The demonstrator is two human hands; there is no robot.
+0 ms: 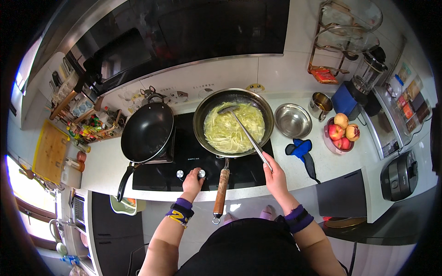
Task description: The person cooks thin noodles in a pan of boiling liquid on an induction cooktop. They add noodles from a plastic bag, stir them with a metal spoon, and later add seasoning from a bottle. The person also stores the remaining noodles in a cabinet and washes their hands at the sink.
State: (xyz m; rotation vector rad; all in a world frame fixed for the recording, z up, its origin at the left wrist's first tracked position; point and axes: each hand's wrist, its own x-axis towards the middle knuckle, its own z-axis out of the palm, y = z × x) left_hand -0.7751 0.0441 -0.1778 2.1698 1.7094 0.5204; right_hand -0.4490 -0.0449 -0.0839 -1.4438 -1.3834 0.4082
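My right hand (274, 174) grips the long metal handle of a ladle (249, 135). The ladle's head rests among noodles and pale green shreds (232, 132) in broth. They fill the middle of a large wok (199, 124) on the right side of a black glass cooktop (184, 138). Toward me from the wok extends its wooden handle (222, 188), which neither hand touches. My left hand (192, 181) has its fingers around the right control knob (201, 173) at the cooktop's front. A second knob (180, 174) sits just left of it.
A black frying pan (148, 132) stands on the left burner, its handle over the counter edge. Right of the wok are a steel bowl (293, 120), a metal cup (320, 106), a blue and black cloth item (303, 153), a fruit basket (334, 146) and a blender (359, 82).
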